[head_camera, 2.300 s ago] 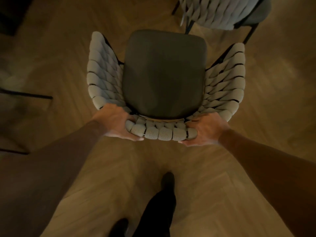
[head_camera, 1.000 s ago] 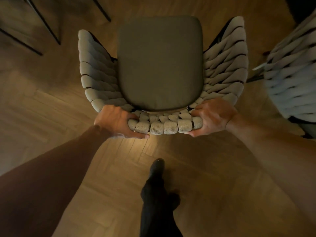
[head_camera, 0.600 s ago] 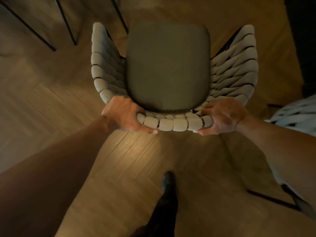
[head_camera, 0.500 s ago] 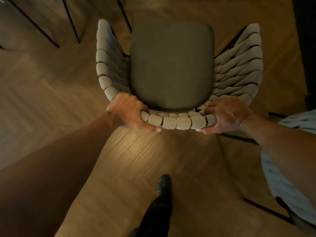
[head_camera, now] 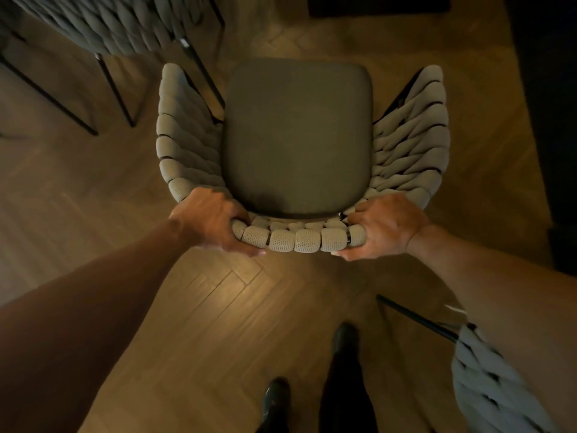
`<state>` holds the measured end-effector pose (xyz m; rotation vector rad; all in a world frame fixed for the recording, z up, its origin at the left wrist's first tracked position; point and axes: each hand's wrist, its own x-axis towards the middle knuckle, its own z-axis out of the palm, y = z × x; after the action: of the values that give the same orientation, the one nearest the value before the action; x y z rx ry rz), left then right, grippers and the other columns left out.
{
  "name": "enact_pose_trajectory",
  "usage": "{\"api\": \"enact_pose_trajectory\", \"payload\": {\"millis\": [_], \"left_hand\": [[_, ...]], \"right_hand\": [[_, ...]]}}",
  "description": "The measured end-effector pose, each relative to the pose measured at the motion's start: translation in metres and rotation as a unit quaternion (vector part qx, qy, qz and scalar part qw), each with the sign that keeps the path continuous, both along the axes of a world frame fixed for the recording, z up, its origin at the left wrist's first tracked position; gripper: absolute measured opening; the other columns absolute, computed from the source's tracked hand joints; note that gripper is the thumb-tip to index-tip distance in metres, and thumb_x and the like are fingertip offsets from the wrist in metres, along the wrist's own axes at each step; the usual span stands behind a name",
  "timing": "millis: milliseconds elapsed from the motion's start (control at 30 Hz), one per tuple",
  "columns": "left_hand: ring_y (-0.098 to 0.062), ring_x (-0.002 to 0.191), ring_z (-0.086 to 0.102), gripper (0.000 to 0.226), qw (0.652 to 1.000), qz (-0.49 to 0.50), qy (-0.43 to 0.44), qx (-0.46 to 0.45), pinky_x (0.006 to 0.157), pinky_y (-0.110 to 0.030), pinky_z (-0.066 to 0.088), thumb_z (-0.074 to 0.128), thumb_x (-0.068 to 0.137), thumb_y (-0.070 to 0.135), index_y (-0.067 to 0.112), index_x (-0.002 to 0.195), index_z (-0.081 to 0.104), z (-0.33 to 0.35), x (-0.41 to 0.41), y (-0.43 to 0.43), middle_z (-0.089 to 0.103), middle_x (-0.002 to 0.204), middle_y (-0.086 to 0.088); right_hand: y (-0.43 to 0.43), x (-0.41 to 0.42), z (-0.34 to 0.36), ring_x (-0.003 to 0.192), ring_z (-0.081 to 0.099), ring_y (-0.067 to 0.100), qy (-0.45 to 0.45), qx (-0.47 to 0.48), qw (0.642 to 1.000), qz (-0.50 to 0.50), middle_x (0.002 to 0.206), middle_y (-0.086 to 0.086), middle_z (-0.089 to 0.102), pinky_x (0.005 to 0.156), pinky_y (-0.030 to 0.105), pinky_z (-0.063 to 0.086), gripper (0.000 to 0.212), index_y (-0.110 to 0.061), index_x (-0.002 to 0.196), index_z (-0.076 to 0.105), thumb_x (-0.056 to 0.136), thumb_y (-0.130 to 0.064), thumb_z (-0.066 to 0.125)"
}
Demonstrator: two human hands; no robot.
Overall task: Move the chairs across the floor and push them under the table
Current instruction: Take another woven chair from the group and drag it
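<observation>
A chair (head_camera: 298, 135) with a dark grey seat cushion and a pale woven rope back and arms stands on the wooden floor straight ahead of me, seen from above. My left hand (head_camera: 209, 218) grips the left end of its back rail, and my right hand (head_camera: 385, 226) grips the right end. Both sets of fingers wrap around the woven top edge. A second woven chair (head_camera: 103, 23) stands at the upper left on thin black legs. Part of a third woven chair (head_camera: 490, 385) shows at the lower right, partly hidden by my right forearm.
The floor (head_camera: 218, 307) is herringbone wood. A dark mass (head_camera: 549, 120) fills the right edge and a dark strip (head_camera: 374, 7) lies at the top. My dark shoes (head_camera: 343, 342) and trouser legs are below the held chair.
The held chair and I have moved forward and turned. A woven chair has come into view at the upper left, and the right-hand chair has slid down to the lower right. Both grips are unchanged.
</observation>
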<state>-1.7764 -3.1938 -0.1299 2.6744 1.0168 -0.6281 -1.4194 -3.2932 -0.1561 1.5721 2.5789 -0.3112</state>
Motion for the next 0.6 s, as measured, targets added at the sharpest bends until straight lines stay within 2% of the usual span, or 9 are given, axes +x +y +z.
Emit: {"api": "enact_pose_trajectory", "payload": {"millis": [167, 300, 433, 600], "left_hand": [[-0.002, 0.072, 0.059, 0.096, 1.0, 0.025, 0.005, 0.006, 0.072, -0.029, 0.053, 0.02, 0.059, 0.116, 0.049, 0.106, 0.071, 0.003, 0.046, 0.068, 0.061, 0.078, 0.025], [-0.007, 0.079, 0.061, 0.093, 0.999, 0.043, 0.007, 0.019, 0.077, -0.032, 0.053, 0.026, 0.061, 0.115, 0.048, 0.105, 0.073, 0.003, 0.083, 0.123, 0.063, 0.082, 0.024], [-0.008, 0.078, 0.061, 0.094, 0.998, 0.053, 0.016, 0.013, 0.076, -0.031, 0.052, 0.025, 0.06, 0.115, 0.049, 0.106, 0.073, 0.006, 0.11, 0.174, 0.061, 0.082, 0.025], [-0.005, 0.077, 0.061, 0.094, 0.998, 0.057, 0.011, 0.015, 0.07, -0.027, 0.049, 0.025, 0.059, 0.116, 0.051, 0.108, 0.072, 0.005, 0.124, 0.23, 0.064, 0.085, 0.027]], "right_hand": [[0.084, 0.047, 0.001, 0.072, 0.065, 0.014, -0.01, -0.009, 1.0, 0.02, 0.08, -0.012, 0.068, 0.066, 0.032, 0.054, 0.094, -0.034, 0.091, 0.073, 0.07, -0.109, 0.021], [0.151, 0.083, 0.002, 0.074, 0.065, 0.014, -0.018, -0.004, 0.999, 0.035, 0.084, -0.012, 0.068, 0.066, 0.03, 0.05, 0.098, -0.037, 0.096, 0.073, 0.069, -0.109, 0.013], [0.209, 0.108, 0.005, 0.077, 0.065, 0.014, -0.021, -0.021, 0.999, 0.041, 0.087, -0.013, 0.068, 0.067, 0.03, 0.049, 0.102, -0.037, 0.098, 0.073, 0.067, -0.11, 0.008], [0.267, 0.124, 0.005, 0.075, 0.065, 0.015, -0.026, -0.02, 0.998, 0.048, 0.086, -0.014, 0.068, 0.069, 0.032, 0.052, 0.099, -0.036, 0.095, 0.073, 0.069, -0.11, 0.012]]}}
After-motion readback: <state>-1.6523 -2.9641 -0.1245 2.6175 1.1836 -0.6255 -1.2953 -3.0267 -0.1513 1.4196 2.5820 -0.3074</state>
